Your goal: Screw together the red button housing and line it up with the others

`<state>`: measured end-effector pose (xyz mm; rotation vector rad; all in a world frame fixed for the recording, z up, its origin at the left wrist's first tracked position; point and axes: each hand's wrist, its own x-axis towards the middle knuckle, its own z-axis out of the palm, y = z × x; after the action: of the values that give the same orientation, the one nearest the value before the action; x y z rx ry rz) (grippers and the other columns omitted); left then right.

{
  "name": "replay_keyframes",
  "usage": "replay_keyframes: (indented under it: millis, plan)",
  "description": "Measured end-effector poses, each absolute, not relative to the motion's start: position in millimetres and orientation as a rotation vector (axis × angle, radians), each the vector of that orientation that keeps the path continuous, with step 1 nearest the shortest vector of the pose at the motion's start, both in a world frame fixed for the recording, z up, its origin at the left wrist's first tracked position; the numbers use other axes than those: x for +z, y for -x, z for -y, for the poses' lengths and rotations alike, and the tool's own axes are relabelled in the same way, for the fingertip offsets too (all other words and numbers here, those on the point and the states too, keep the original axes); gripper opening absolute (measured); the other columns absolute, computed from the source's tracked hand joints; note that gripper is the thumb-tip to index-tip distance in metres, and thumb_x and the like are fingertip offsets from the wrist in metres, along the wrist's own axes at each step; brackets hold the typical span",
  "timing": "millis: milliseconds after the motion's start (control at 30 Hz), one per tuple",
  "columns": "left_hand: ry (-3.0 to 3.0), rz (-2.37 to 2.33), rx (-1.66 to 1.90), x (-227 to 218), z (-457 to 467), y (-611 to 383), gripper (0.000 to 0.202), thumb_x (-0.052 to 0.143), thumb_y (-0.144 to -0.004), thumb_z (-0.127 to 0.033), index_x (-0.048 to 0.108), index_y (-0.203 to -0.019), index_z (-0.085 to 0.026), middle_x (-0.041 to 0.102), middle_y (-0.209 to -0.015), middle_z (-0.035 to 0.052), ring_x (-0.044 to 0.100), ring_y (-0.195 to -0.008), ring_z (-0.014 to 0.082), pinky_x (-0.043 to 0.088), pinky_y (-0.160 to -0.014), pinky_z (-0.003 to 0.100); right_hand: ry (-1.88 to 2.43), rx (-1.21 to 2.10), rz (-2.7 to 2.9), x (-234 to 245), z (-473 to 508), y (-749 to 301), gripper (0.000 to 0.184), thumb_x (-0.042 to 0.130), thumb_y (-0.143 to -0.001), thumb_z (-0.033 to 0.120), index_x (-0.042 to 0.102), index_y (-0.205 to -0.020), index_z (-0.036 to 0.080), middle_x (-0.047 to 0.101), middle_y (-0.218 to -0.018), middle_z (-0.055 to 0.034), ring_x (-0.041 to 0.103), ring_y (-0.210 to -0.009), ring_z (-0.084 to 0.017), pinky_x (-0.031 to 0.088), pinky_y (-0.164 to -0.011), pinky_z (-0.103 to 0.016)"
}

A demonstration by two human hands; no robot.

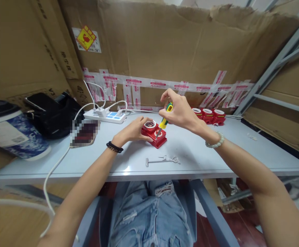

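On the white table sits a red device with a round, white-rimmed window and a ring-marked lower face. My left hand is closed around its left side, thumb along the near edge. Above it, my right hand grips a screwdriver by its yellow and green handle. The screwdriver slants down to the left, its tip at the near corner of the device's lower face; whether it sits in a screw I cannot tell. Just in front lie a T-shaped metal tool and several small screws.
Several similar red devices stand at the back right, partly behind my right wrist. A white power strip with plugs and cables is at the back left. A phone, a black bag and a large cup occupy the left. Cardboard walls the back.
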<state>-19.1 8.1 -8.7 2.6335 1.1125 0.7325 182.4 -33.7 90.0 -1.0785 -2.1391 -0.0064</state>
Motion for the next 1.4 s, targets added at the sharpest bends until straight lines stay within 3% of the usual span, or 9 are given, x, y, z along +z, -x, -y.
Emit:
replay_keyframes:
  millis: [333, 600, 733, 867, 933, 1100, 1300, 1400]
  plan:
    - [-2.690, -1.162, 0.758, -8.3, -8.3, 18.4, 0.073, 0.072, -0.061, -0.063, 0.046, -0.114, -0.020, 0.054, -0.110, 0.0104, 0.052, -0.101, 0.0291, 0.043, -0.088, 0.041, 1.173, -0.116, 2.183, 86.9, 33.2, -183.4, 0.028, 0.051, -0.069, 0.018, 0.049, -0.097, 0.019, 0.053, -0.069, -0.0001, 0.039, -0.057, -0.014, 0.031, -0.058, -0.029]
    - [-2.662, -1.095, 0.804, -10.4, -10.0, 16.9, 0.079, 0.074, -0.058, -0.062, 0.044, -0.117, -0.018, 0.052, -0.116, 0.0118, 0.053, -0.105, 0.0316, 0.044, -0.089, 0.044, 1.321, -0.390, 2.223, 86.7, 47.9, -155.0, 0.029, 0.050, -0.079, 0.016, 0.048, -0.108, 0.015, 0.057, -0.072, -0.0066, 0.051, -0.067, -0.018, 0.035, -0.061, -0.029]
    - [-2.580, -1.049, 0.777, -11.5, -9.9, 17.1, 0.085, 0.075, -0.058, -0.060, 0.038, -0.122, -0.018, 0.054, -0.117, 0.0129, 0.057, -0.104, 0.0319, 0.047, -0.087, 0.044, 1.357, -0.412, 2.153, 86.4, 46.3, -148.6, 0.014, 0.057, -0.081, 0.026, 0.054, -0.089, 0.014, 0.054, -0.067, -0.0093, 0.054, -0.071, -0.023, 0.036, -0.062, -0.032]
    - [-2.563, -1.070, 0.745, -14.2, -12.4, 18.5, 0.086, 0.075, -0.059, -0.060, 0.037, -0.123, -0.017, 0.051, -0.123, 0.0147, 0.055, -0.108, 0.0318, 0.045, -0.091, 0.044, 1.286, -0.479, 2.160, 91.8, 39.5, -158.8, 0.028, 0.064, -0.079, 0.040, 0.051, -0.068, 0.018, 0.047, -0.057, -0.0066, 0.054, -0.071, -0.024, 0.034, -0.060, -0.033]
    - [-2.573, -1.040, 0.715, -15.5, -14.2, 19.1, 0.084, 0.074, -0.062, -0.059, 0.037, -0.126, -0.020, 0.049, -0.128, 0.0137, 0.053, -0.113, 0.0308, 0.043, -0.095, 0.044, 1.247, -0.470, 2.261, 97.3, 38.7, -163.6, 0.028, 0.066, -0.078, 0.039, 0.050, -0.066, 0.019, 0.045, -0.055, -0.0052, 0.052, -0.070, -0.023, 0.033, -0.059, -0.032]
    - [-2.598, -1.004, 0.670, -18.9, -20.0, 19.5, 0.072, 0.071, -0.066, -0.058, 0.045, -0.125, -0.025, 0.051, -0.123, 0.0100, 0.054, -0.110, 0.0285, 0.043, -0.093, 0.042, 1.320, -0.435, 2.598, 114.1, 49.8, -163.2, 0.010, 0.060, -0.079, 0.022, 0.054, -0.086, 0.017, 0.052, -0.066, -0.0064, 0.050, -0.068, -0.021, 0.033, -0.059, -0.033]
    - [-2.585, -1.011, 0.660, -21.2, -23.4, 19.7, 0.076, 0.073, -0.064, -0.058, 0.046, -0.126, -0.025, 0.051, -0.118, 0.0086, 0.053, -0.105, 0.0269, 0.045, -0.088, 0.038, 1.042, -0.400, 2.914, 128.3, 61.7, -166.6, 0.032, 0.055, -0.082, 0.020, 0.047, -0.113, 0.020, 0.060, -0.090, -0.0071, 0.054, -0.081, -0.020, 0.040, -0.068, -0.032]
    - [-2.585, -1.038, 0.655, -19.6, -21.5, 19.1, 0.073, 0.072, -0.065, -0.059, 0.047, -0.123, -0.024, 0.052, -0.112, 0.0077, 0.054, -0.101, 0.0264, 0.045, -0.086, 0.038, 1.240, -0.442, 2.880, 131.2, 63.8, -169.0, 0.035, 0.054, -0.085, 0.030, 0.045, -0.116, 0.014, 0.060, -0.090, -0.0113, 0.056, -0.080, -0.022, 0.040, -0.066, -0.033]
